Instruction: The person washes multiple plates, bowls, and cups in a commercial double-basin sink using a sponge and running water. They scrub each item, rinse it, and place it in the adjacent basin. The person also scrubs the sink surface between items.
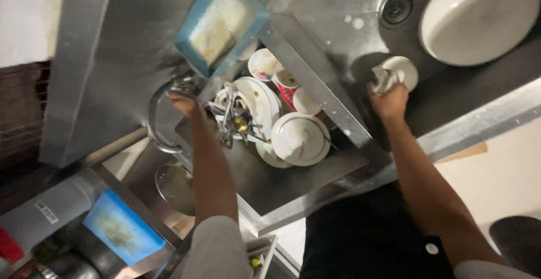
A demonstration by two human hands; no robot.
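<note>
My left hand [183, 103] reaches over the left sink basin [270, 183] and closes around the curved metal tap [153, 122] near its upper end. My right hand [390, 102] is in the right basin, gripping a small white bowl [407, 69] with a pale cloth [383, 79] bunched against its rim. The left basin is piled with dirty white plates [300, 139], small bowls [262, 63], a red cup [286, 84] and tangled cutlery [232, 118] just beside my left forearm.
A blue tray [194, 17] holding a pale sponge sits on the steel counter above the tap. In the right basin lie a large white bowl [479, 17] and the drain [397, 8]. A blue board [121, 228] and a round metal lid [176, 186] sit lower left.
</note>
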